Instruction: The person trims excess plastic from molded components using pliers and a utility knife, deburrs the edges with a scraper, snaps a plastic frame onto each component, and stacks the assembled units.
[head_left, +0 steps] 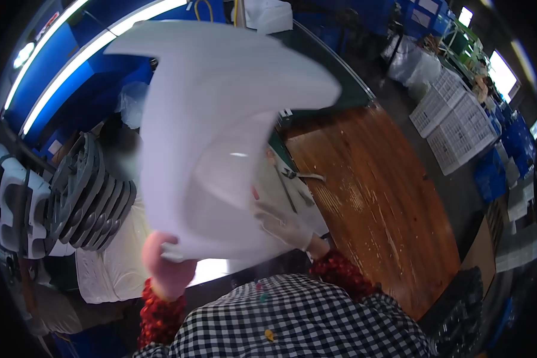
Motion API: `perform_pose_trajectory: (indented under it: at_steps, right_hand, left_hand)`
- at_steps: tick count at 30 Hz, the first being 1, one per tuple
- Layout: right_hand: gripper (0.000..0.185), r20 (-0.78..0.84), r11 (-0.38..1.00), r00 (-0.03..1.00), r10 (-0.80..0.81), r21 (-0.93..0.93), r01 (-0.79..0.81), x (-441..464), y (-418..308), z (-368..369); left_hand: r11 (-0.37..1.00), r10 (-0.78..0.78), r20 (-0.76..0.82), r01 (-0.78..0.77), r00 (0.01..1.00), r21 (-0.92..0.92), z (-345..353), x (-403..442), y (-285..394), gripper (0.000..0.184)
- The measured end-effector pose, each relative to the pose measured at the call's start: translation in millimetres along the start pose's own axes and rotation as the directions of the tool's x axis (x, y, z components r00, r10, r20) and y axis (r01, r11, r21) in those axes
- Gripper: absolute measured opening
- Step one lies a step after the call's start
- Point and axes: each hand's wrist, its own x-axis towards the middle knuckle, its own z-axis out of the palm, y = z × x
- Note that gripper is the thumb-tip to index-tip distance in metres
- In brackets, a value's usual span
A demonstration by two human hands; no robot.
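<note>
A large white moulded plastic panel (191,77) with a curved hollow is held up in front of me, tilted, covering much of the bench. My left hand (167,262), slightly blurred, is wrapped round its lower left corner. On the panel's lower right side lies my right hand (283,228) in a pale thin glove, its fingers stretched out along the surface. Just beyond those fingertips is a small red object (255,192), too small to name. A metal tool with a curved handle (304,175) rests on the work surface right of the panel.
Stacked grey plastic parts (92,203) stand at the left beside a white padded sheet (110,271). A worn brown wooden board (370,203) lies at the right. Farther off are white crates (456,122), plastic bags (411,62) and a blue bin (489,173).
</note>
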Motion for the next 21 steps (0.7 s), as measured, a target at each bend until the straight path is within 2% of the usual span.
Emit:
perform_pose_trajectory:
  at_steps: [1,2,4,5,6,7,8,9,10,11,12,14,15,16,18,19,20,21]
  right_hand:
    - [0.050,0.027,0.882,0.972,-0.232,-0.416,0.222,14.4,8.6,-9.4]
    - [0.045,0.156,0.553,0.896,-0.416,-0.739,0.385,28.6,9.1,-16.7]
    - [0.057,-0.055,0.726,0.993,-0.105,-0.687,0.039,41.8,-33.2,-37.2]
    - [0.063,-0.148,0.547,0.935,-0.321,-0.835,0.055,80.8,48.0,-74.3]
    - [0.072,-0.136,0.341,0.953,-0.272,-0.939,-0.037,94.5,74.1,-95.5]
    - [0.067,-0.026,0.184,0.928,-0.372,-0.982,0.047,95.4,81.9,-105.3]
    - [0.083,0.080,0.178,0.995,-0.067,-0.980,0.091,100.6,81.5,-117.1]
    - [0.097,-0.075,0.197,0.997,-0.035,-0.978,-0.067,104.1,110.9,-126.7]
    - [0.107,-0.007,0.204,1.000,0.024,-0.979,-0.012,111.8,117.8,-138.1]
    - [0.110,-0.149,0.237,0.970,0.190,-0.952,-0.192,100.4,85.3,-118.4]
    - [0.113,-0.201,0.217,0.948,0.246,-0.942,-0.256,104.0,68.8,-104.0]
    - [0.110,-0.284,0.172,0.926,0.250,-0.928,-0.331,96.7,70.2,-92.8]
    - [0.108,-0.323,0.114,0.910,0.260,-0.925,-0.361,98.4,66.1,-88.7]
    - [0.098,-0.376,0.042,0.897,0.233,-0.917,-0.396,98.5,61.3,-74.7]
    - [0.090,-0.426,0.010,0.892,0.149,-0.902,-0.432,105.2,72.3,-73.2]
    - [0.074,-0.438,0.017,0.879,0.186,-0.893,-0.449,104.4,69.0,-72.6]
    - [0.063,-0.430,0.269,0.851,0.302,-0.818,-0.509,122.2,90.9,-102.6]
    - [0.054,-0.398,0.490,0.823,0.405,-0.666,-0.563,132.4,109.2,-120.7]
  left_hand:
    - [0.974,0.104,0.060,-0.114,0.993,0.196,-23.7,0.7,11.6,0.031]
    - [0.926,0.164,0.133,-0.199,0.978,0.320,-38.3,-4.2,9.9,0.027]
    - [0.809,0.234,0.268,-0.340,0.935,0.479,-64.1,-24.2,0.8,0.019]
    - [0.761,0.177,0.317,-0.334,0.932,0.556,-70.9,-43.3,-7.6,0.018]
    - [0.717,0.059,0.415,-0.328,0.908,0.615,-75.5,-62.4,-17.5,0.022]
    - [0.723,-0.055,0.519,-0.324,0.853,0.610,-76.0,-70.9,-22.8,0.022]
    - [0.784,-0.103,0.586,-0.297,0.804,0.545,-72.2,-98.7,-55.6,0.021]
    - [0.813,-0.121,0.623,-0.284,0.773,0.509,-63.5,-116.7,-72.6,0.021]
    - [0.858,-0.245,0.711,-0.195,0.659,0.475,-52.6,-135.7,-78.3,0.021]
    - [0.900,-0.229,0.661,-0.103,0.714,0.423,-51.0,-148.9,-79.3,0.024]
    - [0.934,-0.185,0.577,-0.042,0.795,0.356,-51.2,-152.2,-77.0,0.027]
    - [0.961,-0.128,0.472,-0.008,0.872,0.276,-59.6,-156.0,-72.0,0.032]
    - [0.957,-0.152,0.482,0.008,0.863,0.288,-69.6,-149.9,-69.2,0.034]
    - [0.956,-0.166,0.497,0.016,0.852,0.292,-78.6,-142.7,-68.2,0.036]
    - [0.953,-0.130,0.463,-0.019,0.877,0.303,-79.7,-143.9,-73.2,0.037]
    - [0.956,-0.130,0.447,-0.008,0.885,0.294,-80.3,-144.0,-75.3,0.036]
    - [0.962,-0.121,0.440,-0.003,0.890,0.272,-79.1,-144.9,-78.0,0.036]
    - [0.973,-0.086,0.455,-0.023,0.886,0.229,-78.5,-144.0,-79.9,0.036]
